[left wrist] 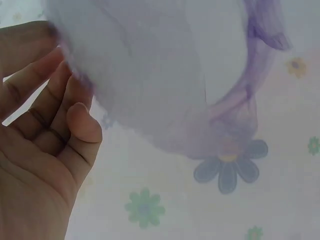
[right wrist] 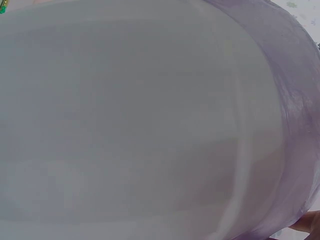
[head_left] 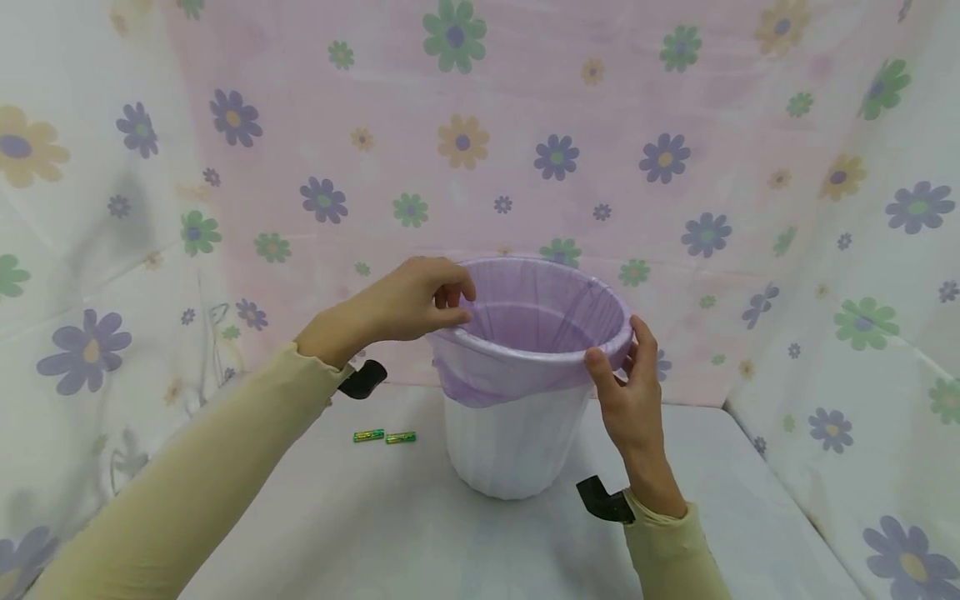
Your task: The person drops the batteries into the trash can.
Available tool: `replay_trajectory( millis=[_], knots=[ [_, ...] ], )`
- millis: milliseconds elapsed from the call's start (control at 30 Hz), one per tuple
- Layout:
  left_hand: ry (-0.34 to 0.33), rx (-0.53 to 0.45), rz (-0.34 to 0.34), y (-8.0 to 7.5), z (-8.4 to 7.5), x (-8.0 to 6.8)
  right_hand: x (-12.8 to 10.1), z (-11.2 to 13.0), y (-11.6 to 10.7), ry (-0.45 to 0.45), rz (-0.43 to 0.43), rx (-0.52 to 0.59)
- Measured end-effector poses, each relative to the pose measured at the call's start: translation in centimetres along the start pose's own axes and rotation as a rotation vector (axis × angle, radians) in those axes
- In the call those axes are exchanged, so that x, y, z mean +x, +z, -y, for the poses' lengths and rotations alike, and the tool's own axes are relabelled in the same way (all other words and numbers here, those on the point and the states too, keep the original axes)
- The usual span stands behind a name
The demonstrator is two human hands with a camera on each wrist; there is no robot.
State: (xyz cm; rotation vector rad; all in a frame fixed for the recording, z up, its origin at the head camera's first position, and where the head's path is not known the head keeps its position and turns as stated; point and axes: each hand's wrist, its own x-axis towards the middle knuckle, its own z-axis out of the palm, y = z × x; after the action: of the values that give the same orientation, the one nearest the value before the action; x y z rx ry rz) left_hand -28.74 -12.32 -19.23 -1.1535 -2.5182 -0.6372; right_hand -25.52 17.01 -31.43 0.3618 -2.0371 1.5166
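Note:
A white plastic bin (head_left: 513,442) stands on the table, lined with a thin purple bag (head_left: 525,321) folded over its rim. My left hand (head_left: 420,302) pinches the bag at the rim's left side, fingers curled over the edge. At the rim's right front my right hand (head_left: 626,375) grips the bag's folded edge, thumb outside. The left wrist view has my left hand's fingers (left wrist: 75,120) against the purple bag (left wrist: 240,100). Only the white bin wall (right wrist: 125,125) and the purple bag edge (right wrist: 295,100) fill the right wrist view.
Two small green batteries (head_left: 384,436) lie on the white table (head_left: 337,517) left of the bin. Flowered cloth (head_left: 480,142) hangs behind and on both sides. Black wrist camera mounts (head_left: 600,500) sit at each cuff.

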Motion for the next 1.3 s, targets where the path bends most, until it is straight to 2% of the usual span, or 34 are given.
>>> replay_trajectory(
  millis=[167, 333, 500, 800, 1033, 1300],
  knots=[
    [-0.006, 0.003, -0.053, -0.9, 0.9, -1.9, 0.1, 0.0, 0.0, -0.004, 0.002, 0.004],
    [-0.044, 0.001, -0.042, -1.2, 1.4, -3.4, 0.1, 0.1, -0.1, -0.003, -0.005, -0.003],
    [-0.080, 0.009, -0.039, -0.8, 2.2, -4.8, 0.1, 0.2, -0.2, 0.008, -0.001, -0.001],
    [-0.124, -0.007, -0.008, 1.7, 4.1, -6.8, -0.1, 0.1, -0.1, 0.004, 0.003, 0.003],
    [-0.150, 0.003, 0.030, 4.1, 5.1, -7.7, -0.1, 0.1, -0.1, -0.005, 0.000, -0.002],
    [-0.194, -0.044, 0.084, 6.6, 6.4, -8.8, 0.0, -0.1, 0.1, -0.004, 0.005, 0.005]
  ],
)
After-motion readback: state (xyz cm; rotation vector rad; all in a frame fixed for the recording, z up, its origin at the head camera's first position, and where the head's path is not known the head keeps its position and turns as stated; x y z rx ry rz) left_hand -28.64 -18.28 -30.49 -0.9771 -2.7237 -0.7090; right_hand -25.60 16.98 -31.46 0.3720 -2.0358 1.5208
